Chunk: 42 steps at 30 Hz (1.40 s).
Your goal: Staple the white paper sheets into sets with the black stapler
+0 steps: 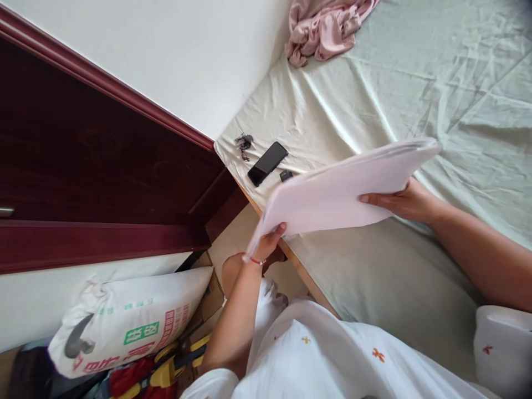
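Both of my hands grip a stack of white paper (pixel 332 197), raised in front of me over the edge of the bed. My left hand (pixel 270 241) holds its near left corner, thumb on the top sheet and a red bracelet round the wrist. At the other end, my right hand (pixel 399 202) has its thumb pressed flat on the sheet; the fingers go out of sight underneath. The stack looks slightly bent and its edges are blurred. Just past its left part, a black phone (pixel 268 163) and a small black item (pixel 286 175) lie on the sheet.
A pale green bedsheet (pixel 457 83) covers the bed, with a bunch of keys (pixel 244 143) near its corner and pink cloth (pixel 324 27) by the wall. Dark red wooden furniture (pixel 95 138) stands left. Below it are a printed white sack (pixel 137 316) and yellow-handled tools (pixel 164 374).
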### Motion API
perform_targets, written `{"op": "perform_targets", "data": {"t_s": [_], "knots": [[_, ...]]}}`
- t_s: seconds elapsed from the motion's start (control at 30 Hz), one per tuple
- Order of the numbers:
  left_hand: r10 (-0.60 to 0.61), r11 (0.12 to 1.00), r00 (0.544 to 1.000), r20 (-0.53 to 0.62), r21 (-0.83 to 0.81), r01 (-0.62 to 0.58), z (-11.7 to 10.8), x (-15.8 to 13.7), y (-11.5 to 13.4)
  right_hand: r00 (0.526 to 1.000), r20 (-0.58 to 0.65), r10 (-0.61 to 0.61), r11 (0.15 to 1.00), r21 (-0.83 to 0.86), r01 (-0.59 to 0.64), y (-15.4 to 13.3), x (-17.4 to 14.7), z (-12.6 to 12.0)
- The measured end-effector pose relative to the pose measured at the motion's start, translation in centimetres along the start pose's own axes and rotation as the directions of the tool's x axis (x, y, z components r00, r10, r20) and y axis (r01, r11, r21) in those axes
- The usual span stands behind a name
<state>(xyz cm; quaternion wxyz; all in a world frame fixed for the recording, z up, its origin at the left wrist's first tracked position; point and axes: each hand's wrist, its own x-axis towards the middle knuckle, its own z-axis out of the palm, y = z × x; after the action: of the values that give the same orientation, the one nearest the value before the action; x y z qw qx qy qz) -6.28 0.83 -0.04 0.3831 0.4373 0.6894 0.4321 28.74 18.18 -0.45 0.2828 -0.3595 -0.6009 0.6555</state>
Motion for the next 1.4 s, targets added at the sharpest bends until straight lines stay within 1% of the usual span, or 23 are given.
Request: {"op": "perform_targets", "data": {"t_s": [0.07, 0.1, 0.17, 0.23, 0.33, 0.4, 0.5, 0.6, 0.67, 0.7, 0.77, 0.83, 0.9, 0.93, 1.03, 1.1, 1.13, 1.2, 1.23, 1.27, 1.3, 1.33, 1.4], "knots": [[-0.028, 0.999, 0.994, -0.107, -0.045, 0.023, 0.5, -0.3, 0.0, 0.998, -0.059, 0.039, 0.998, 0.048, -0.036, -0.1, -0.2, 0.3], [-0.053, 0.995, 0.992, -0.114, -0.088, 0.043, 0.9, -0.5, 0.1, 0.995, -0.079, 0.056, 0.996, 0.07, -0.05, -0.2, -0.2, 0.5], [-0.123, 0.978, 0.991, -0.06, -0.178, 0.111, 1.5, -1.1, 0.6, 0.991, -0.104, 0.083, 0.991, 0.112, -0.071, -0.4, -0.3, 0.6], [-0.182, 0.96, 0.983, -0.027, -0.22, 0.171, 2.2, -1.6, 1.2, 0.989, -0.115, 0.094, 0.985, 0.155, -0.076, -0.6, -0.4, 0.8], [-0.221, 0.954, 0.971, -0.087, -0.224, 0.198, 2.7, -2.1, 2.3, 0.99, -0.076, 0.118, 0.974, 0.203, -0.101, -0.6, -0.3, 0.8], [-0.245, 0.951, 0.966, -0.089, -0.217, 0.221, 2.5, -2.4, 3.1, 0.985, -0.019, 0.172, 0.96, 0.229, -0.163, -0.5, -0.1, 0.5], [-0.301, 0.938, 0.953, 0.031, -0.173, 0.302, 1.3, -2.7, 4.4, 0.969, 0.021, 0.245, 0.929, 0.281, -0.241, -0.5, 0.3, -0.4], [-0.352, 0.926, 0.919, 0.181, -0.077, 0.37, -0.7, -3.2, 5.2, 0.974, -0.053, 0.218, 0.926, 0.327, -0.19, -1.0, 0.7, -1.9], [-0.38, 0.918, 0.881, 0.283, -0.005, 0.397, -2.1, -3.4, 5.4, 0.971, -0.106, 0.213, 0.938, 0.3, -0.173, -1.4, 0.8, -3.0], [-0.389, 0.915, 0.86, 0.33, 0.029, 0.403, -2.6, -3.4, 5.6, 0.972, -0.101, 0.211, 0.943, 0.282, -0.176, -1.6, 0.8, -3.6], [-0.39, 0.917, 0.826, 0.408, 0.093, 0.387, -3.3, -3.1, 5.9, 0.975, -0.01, 0.223, 0.954, 0.208, -0.216, -1.8, 0.7, -4.6], [-0.372, 0.927, 0.796, 0.477, 0.152, 0.342, -3.4, -2.5, 6.6, 0.961, 0.13, 0.243, 0.966, 0.057, -0.252, -1.9, 0.7, -5.5], [-0.349, 0.937, 0.759, 0.55, 0.202, 0.284, -2.8, -1.5, 7.6, 0.93, 0.257, 0.262, 0.964, -0.11, -0.242, -1.9, 0.7, -6.0], [-0.338, 0.941, 0.736, 0.586, 0.219, 0.257, -2.4, -1.0, 8.2, 0.916, 0.308, 0.258, 0.962, -0.17, -0.213, -2.0, 0.7, -6.1], [-0.323, 0.946, 0.648, 0.69, 0.247, 0.208, -0.9, 0.7, 9.8, 0.893, 0.415, 0.176, 0.969, -0.23, -0.085, -2.5, 0.6, -5.9], [-0.337, 0.941, 0.58, 0.742, 0.251, 0.226, 0.1, 1.6, 10.3, 0.891, 0.434, 0.131, 0.971, -0.236, -0.028, -3.0, 0.5, -5.4], [-0.349, 0.936, 0.544, 0.763, 0.255, 0.243, 0.6, 2.0, 10.3, 0.892, 0.433, 0.128, 0.972, -0.235, -0.025, -3.2, 0.4, -5.2], [-0.377, 0.923, 0.482, 0.791, 0.275, 0.271, 1.3, 2.6, 9.8, 0.891, 0.426, 0.156, 0.971, -0.232, -0.059, -3.3, 0.3, -4.5], [-0.391, 0.916, 0.463, 0.796, 0.29, 0.276, 1.6, 2.8, 9.3, 0.89, 0.418, 0.182, 0.968, -0.234, -0.089, -3.2, 0.3, -4.2], [-0.401, 0.912, 0.462, 0.791, 0.297, 0.282, 1.9, 3.0, 8.7, 0.891, 0.402, 0.211, 0.964, -0.237, -0.122, -3.0, 0.3, -3.8], [-0.405, 0.91, 0.485, 0.775, 0.292, 0.294, 2.1, 3.1, 8.1, 0.895, 0.375, 0.241, 0.957, -0.243, -0.156, -2.7, 0.3, -3.4], [-0.404, 0.91, 0.53, 0.746, 0.27, 0.315, 2.3, 3.2, 7.5, 0.904, 0.332, 0.268, 0.95, -0.246, -0.191, -2.4, 0.4, -3.0], [-0.398, 0.91, 0.657, 0.64, 0.187, 0.369, 2.4, 3.3, 6.3, 0.927, 0.228, 0.299, 0.939, -0.246, -0.242, -1.9, 0.4, -2.4]]}}
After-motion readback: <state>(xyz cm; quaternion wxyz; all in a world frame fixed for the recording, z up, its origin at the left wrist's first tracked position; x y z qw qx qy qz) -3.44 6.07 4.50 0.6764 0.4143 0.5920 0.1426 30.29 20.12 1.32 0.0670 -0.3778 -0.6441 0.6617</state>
